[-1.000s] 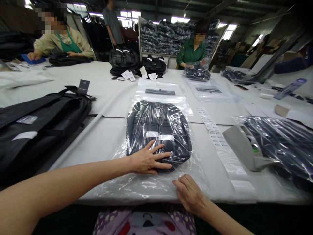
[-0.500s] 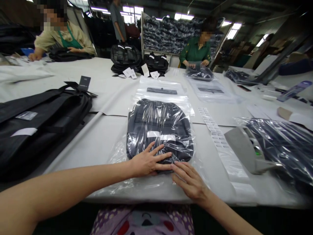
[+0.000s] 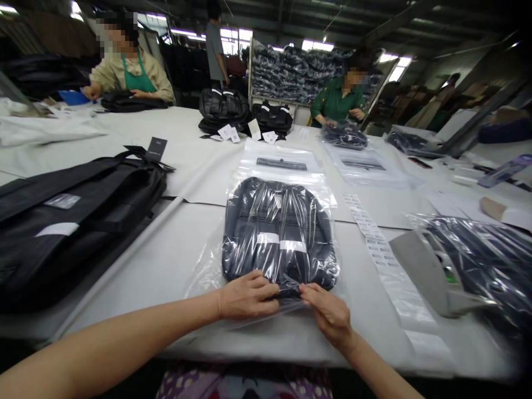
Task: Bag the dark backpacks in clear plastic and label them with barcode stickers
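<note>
A: Start with the hands. Doing what?

B: Both at the near edge of the clear plastic bag (image 3: 199, 277). Left hand (image 3: 250, 296) curled closed on bunched film; right hand (image 3: 330, 316) just beside it, pinching film between thumb and fingertips.

A: And inside the film?

B: A dark backpack (image 3: 241, 221), lying flat on the bench (image 3: 166, 271) straight ahead, with two white bands (image 3: 293, 245) across the front.

A: How far along, by the look of it?

B: Fully inside the film, judging by the wrap at top and sides. At the near edge, still gathered and creased, not smooth. Sealed or open there? Can't tell.

A: Further out?

B: To the right, a strip of labels (image 3: 369, 238), then a grey device (image 3: 419, 260) beside another wrapped bag (image 3: 490, 249). To the left, an unwrapped black bag (image 3: 95, 205) with a dark tag (image 3: 157, 148). Beyond, flat clear packaging (image 3: 282, 149), and across the bench a person in green (image 3: 338, 105) at more film.

A: Any change from the earlier frames?

B: Yes. Left hand no longer spread flat over the backpack, now drawn back and curled at the near edge. Right hand, at first apart from the left, now close and pinching. Backpack still in the same place on the bench.
</note>
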Available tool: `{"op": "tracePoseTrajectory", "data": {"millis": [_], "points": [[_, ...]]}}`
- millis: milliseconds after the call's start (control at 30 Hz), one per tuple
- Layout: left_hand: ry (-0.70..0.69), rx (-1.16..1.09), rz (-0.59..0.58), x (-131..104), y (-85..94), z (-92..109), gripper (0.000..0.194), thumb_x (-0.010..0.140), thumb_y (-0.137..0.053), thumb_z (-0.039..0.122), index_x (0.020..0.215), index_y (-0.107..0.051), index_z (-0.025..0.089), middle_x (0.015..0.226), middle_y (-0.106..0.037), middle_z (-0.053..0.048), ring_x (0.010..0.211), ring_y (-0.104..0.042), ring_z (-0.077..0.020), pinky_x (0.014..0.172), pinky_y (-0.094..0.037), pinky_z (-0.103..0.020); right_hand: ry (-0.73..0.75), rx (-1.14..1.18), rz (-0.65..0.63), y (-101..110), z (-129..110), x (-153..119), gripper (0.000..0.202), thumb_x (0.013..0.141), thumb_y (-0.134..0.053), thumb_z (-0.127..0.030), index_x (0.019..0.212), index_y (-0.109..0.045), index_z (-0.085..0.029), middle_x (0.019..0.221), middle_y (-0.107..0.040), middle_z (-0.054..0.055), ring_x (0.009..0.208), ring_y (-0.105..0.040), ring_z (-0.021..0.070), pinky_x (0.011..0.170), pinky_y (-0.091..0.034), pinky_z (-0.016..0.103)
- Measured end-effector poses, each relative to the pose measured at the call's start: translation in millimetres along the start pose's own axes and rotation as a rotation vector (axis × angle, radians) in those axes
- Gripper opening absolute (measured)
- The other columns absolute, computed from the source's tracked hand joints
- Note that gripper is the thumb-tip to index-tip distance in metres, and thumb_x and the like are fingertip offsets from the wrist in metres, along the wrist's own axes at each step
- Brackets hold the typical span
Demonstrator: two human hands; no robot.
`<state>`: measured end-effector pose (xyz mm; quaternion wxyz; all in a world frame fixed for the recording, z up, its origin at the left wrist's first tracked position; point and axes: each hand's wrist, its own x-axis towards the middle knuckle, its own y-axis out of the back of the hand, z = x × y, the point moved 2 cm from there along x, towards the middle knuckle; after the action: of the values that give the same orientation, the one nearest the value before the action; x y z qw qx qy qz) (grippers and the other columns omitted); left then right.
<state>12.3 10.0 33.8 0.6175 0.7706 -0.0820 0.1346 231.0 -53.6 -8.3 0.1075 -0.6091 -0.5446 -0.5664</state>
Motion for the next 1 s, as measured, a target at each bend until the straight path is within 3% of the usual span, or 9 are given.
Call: {"op": "tracePoseTrajectory", "data": {"millis": [100,267,367,433,533,633,700,800,1000], "points": [[0.149,-0.18,-0.015,-7.2,14.1,4.8,0.02,0.091,-0.036,0.018,0.104,-0.052,0.019,0.085,-0.057,-0.005,0.072,-0.049,-0.0153,0.07,-0.043,-0.028,0.018,-0.008,0.047,0.8,-1.2,3.5,0.036,0.085,-0.05,-0.008,0.117,-0.058,-0.019,0.092,-0.071,0.005,0.086,-0.068,0.0166,0.084,-0.055,0.031],[0.61,-0.541,0.069,-22.5,46.9,29.5,0.047,0.086,-0.045,0.046,0.121,-0.034,0.017,0.102,-0.053,-0.008,0.089,-0.053,-0.0192,0.079,-0.047,-0.033,0.007,-0.015,0.082,-2.8,1.2,1.0,0.032,0.086,-0.049,-0.01,0.114,-0.06,-0.021,0.093,-0.071,0.003,0.086,-0.068,0.0169,0.083,-0.056,0.032],[0.567,-0.271,-0.028,-31.0,39.3,46.1,0.075,0.067,-0.067,0.056,0.123,-0.038,0.016,0.114,-0.053,-0.013,0.104,-0.049,-0.0287,0.092,-0.04,-0.046,0.002,-0.012,0.09,-4.5,2.7,-0.9,0.03,0.086,-0.049,-0.01,0.111,-0.062,-0.021,0.092,-0.072,0.003,0.086,-0.068,0.0169,0.083,-0.056,0.031],[0.514,-0.034,-0.031,-35.9,25.1,48.3,0.053,0.071,-0.071,0.037,0.114,-0.048,0.016,0.107,-0.057,-0.011,0.099,-0.051,-0.0273,0.09,-0.04,-0.046,0.008,-0.014,0.098,-4.4,3.1,-1.5,0.03,0.085,-0.05,-0.011,0.111,-0.062,-0.021,0.092,-0.072,0.004,0.086,-0.068,0.0171,0.083,-0.056,0.031],[0.33,0.154,0.05,-39.9,10.7,41.4,0.011,0.083,-0.054,0.012,0.092,-0.056,0.018,0.099,-0.061,-0.006,0.088,-0.054,-0.0192,0.082,-0.042,-0.038,0.019,-0.03,0.103,-3.4,4.4,-3.2,0.03,0.085,-0.05,-0.011,0.111,-0.062,-0.021,0.093,-0.071,0.004,0.086,-0.068,0.0173,0.083,-0.056,0.031],[0.148,0.116,0.114,-40.4,14.4,30.8,0.01,0.087,-0.049,0.012,0.087,-0.058,0.017,0.105,-0.061,-0.007,0.093,-0.054,-0.0185,0.086,-0.042,-0.037,0.041,-0.05,0.103,-3.0,6.8,-5.8,0.029,0.086,-0.05,-0.012,0.112,-0.061,-0.02,0.094,-0.071,0.005,0.088,-0.067,0.0171,0.084,-0.056,0.03],[0.17,-0.065,0.099,-39.5,19.7,24.8,0.011,0.088,-0.048,0.015,0.083,-0.058,0.016,0.106,-0.062,-0.007,0.097,-0.054,-0.0182,0.091,-0.042,-0.036,0.055,-0.062,0.109,-3.2,8.8,-7.3,0.028,0.086,-0.05,-0.012,0.11,-0.062,-0.019,0.094,-0.071,0.005,0.09,-0.067,0.0169,0.084,-0.056,0.029],[0.364,-0.311,0.089,-37.7,20.0,21.9,0.022,0.092,-0.038,0.019,0.081,-0.057,0.017,0.101,-0.064,-0.005,0.09,-0.058,-0.0147,0.084,-0.047,-0.029,0.064,-0.075,0.127,-3.5,11.2,-7.8,0.028,0.086,-0.049,-0.011,0.11,-0.061,-0.019,0.091,-0.072,0.003,0.089,-0.067,0.0161,0.083,-0.056,0.027],[0.865,-0.327,0.164,-29.9,7.8,23.7,0.039,0.096,-0.027,0.031,0.072,-0.055,0.017,0.065,-0.061,-0.002,0.059,-0.058,-0.013,0.057,-0.044,-0.024,-0.135,0.009,0.068,-4.1,13.6,-5.5,0.017,0.09,-0.046,-0.021,0.1,-0.06,-0.02,0.086,-0.07,0.002,0.076,-0.068,0.0138,0.069,-0.056,0.02]]}}
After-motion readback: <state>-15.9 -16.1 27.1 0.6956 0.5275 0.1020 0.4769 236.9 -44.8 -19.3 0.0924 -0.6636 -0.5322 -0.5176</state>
